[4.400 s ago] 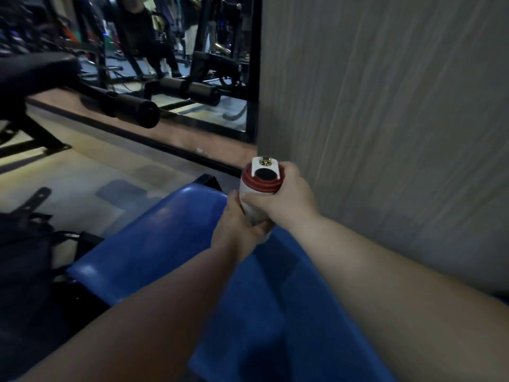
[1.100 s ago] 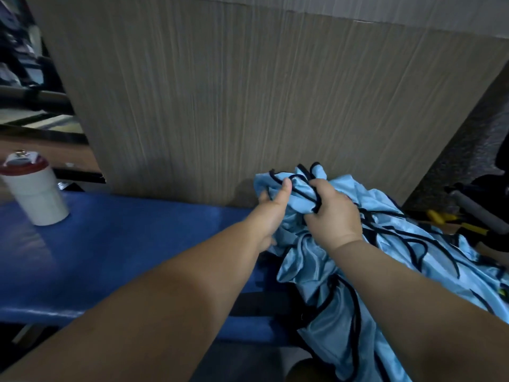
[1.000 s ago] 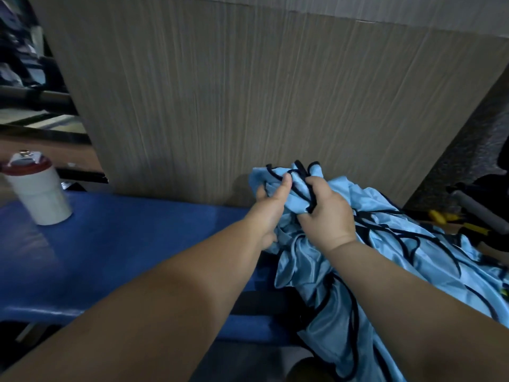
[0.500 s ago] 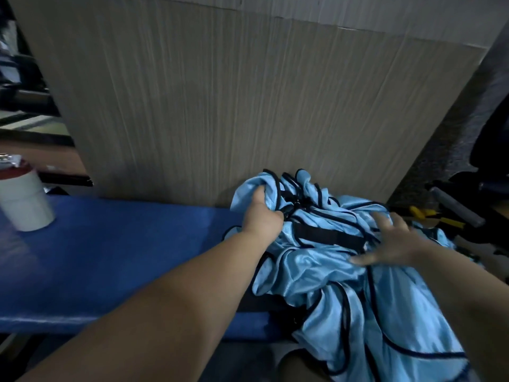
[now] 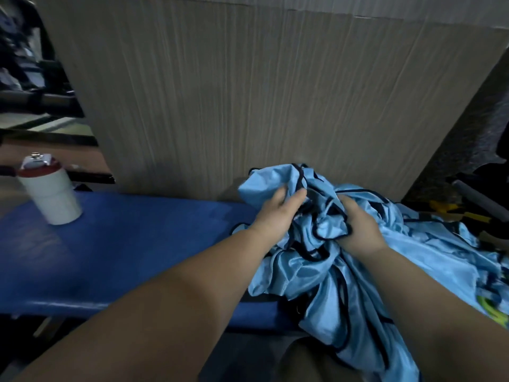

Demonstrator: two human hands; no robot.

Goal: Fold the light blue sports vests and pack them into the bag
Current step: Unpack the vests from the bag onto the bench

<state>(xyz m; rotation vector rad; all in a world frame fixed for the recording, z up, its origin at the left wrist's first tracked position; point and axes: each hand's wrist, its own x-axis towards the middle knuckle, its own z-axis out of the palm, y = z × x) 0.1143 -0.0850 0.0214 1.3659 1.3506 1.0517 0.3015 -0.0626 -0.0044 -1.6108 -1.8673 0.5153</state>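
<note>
Light blue sports vests (image 5: 440,260) are spilling off the near edge of the desk (image 5: 124,244) right here at the bottom, shiny fabric with black trim hanging down toward the person's lap. It's one tangled heap, and I cannot tell how many vests are in it. One at the far right edge is showing a bit of green print.

Both bare forearms are reaching in from the bottom corners, meeting at the top of the pile. The right hand (image 5: 358,230) is curling tight around a bunched fold, and a loop of black trim is poking out just beside its knuckles. The left hand (image 5: 278,213) is just beside it, close but not touching. Its thumb and forefinger are pinching a raised flap of the fabric, though motion blur is softening the fingertips. Nothing is folded yet; the whole heap is crumpled.

The heap is sitting on the right end of the blue padded desk, and the blue surface is running away to the left. Well apart from the vests, at the far left end, a white bottle (image 5: 52,194) with a dark red lid is standing upright.

Behind the pile a pale wood-grain panel (image 5: 234,92) is rising straight up, and the top of the heap is lying right against its foot. Off to the right, beyond the vests, a yellow-handled tool (image 5: 451,210) is lying beside a grey bar (image 5: 479,199). Far left, dark gym equipment (image 5: 35,97) is showing, too blurred to make out.
</note>
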